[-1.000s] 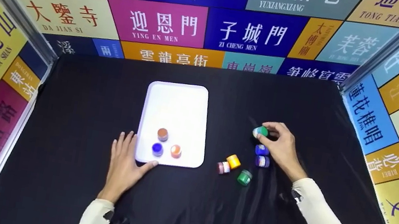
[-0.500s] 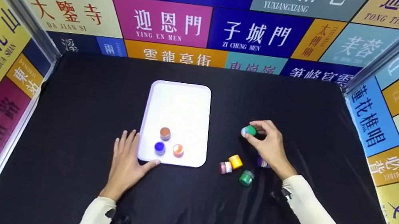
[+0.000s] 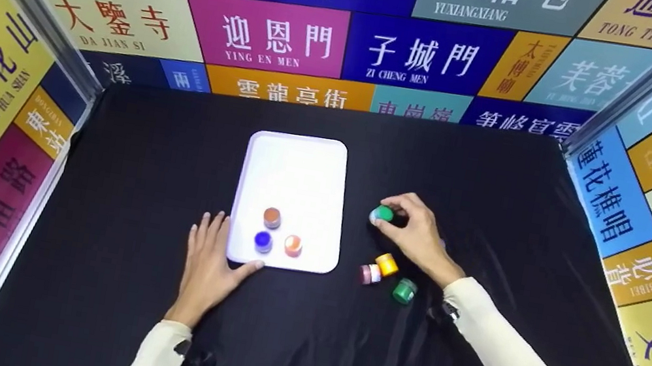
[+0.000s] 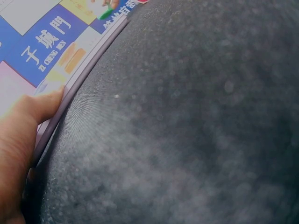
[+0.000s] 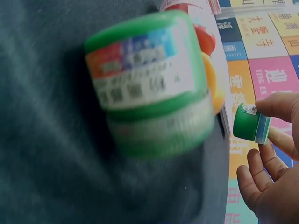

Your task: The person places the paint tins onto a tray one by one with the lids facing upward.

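Note:
My right hand (image 3: 408, 223) pinches a small green-lidded paint pot (image 3: 382, 214) between thumb and fingers, held above the black cloth just right of the white tray (image 3: 299, 165). The right wrist view shows that same pot (image 5: 251, 123) in my fingertips. On the tray stand three pots: brown (image 3: 272, 218), blue (image 3: 262, 241) and orange (image 3: 292, 245). My left hand (image 3: 209, 266) rests flat on the cloth with straight fingers, its thumb (image 4: 44, 105) touching the tray's near left corner.
Three more pots lie on the cloth near my right wrist: pink (image 3: 369, 274), yellow (image 3: 386, 264) and green (image 3: 404, 290), the green one looming close in the right wrist view (image 5: 149, 84). Printed sign walls enclose the black-covered table on three sides.
My right hand has carried the green-lidded pot leftward toward the tray, covering the two blue pots it was beside. The left hand has stayed put.

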`<state>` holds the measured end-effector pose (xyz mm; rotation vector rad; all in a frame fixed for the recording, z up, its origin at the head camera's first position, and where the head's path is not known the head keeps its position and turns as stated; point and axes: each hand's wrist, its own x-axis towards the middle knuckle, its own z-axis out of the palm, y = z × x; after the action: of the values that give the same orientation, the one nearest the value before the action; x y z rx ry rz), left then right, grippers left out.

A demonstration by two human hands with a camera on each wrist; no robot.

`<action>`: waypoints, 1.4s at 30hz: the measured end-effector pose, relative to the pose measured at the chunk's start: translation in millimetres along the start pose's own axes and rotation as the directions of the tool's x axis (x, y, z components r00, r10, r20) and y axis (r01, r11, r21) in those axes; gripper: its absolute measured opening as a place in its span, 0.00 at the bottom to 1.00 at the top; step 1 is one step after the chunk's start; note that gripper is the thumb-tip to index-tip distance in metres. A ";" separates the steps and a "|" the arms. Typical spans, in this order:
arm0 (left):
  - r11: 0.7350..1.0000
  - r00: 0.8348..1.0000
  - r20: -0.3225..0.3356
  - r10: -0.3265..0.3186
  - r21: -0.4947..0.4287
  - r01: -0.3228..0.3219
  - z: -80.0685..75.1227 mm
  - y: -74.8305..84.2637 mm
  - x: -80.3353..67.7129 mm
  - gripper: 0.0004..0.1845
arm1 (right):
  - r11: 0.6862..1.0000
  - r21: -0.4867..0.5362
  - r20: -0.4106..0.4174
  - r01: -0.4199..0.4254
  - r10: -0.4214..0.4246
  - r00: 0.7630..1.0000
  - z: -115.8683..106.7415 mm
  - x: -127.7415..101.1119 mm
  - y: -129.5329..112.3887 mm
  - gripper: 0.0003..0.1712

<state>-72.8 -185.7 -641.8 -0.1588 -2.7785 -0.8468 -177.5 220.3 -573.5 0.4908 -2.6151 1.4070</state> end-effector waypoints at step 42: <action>0.999 1.000 0.002 0.019 -0.026 -0.019 -0.7 -0.8 1.7 0.60 | 0.990 0.004 0.220 0.143 -0.140 0.965 76.8 21.5 -39.5 0.20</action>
<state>-74.5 -186.7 -641.3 -0.1901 -2.7642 -0.8783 -181.2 131.6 -579.4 0.8599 -2.6890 1.3618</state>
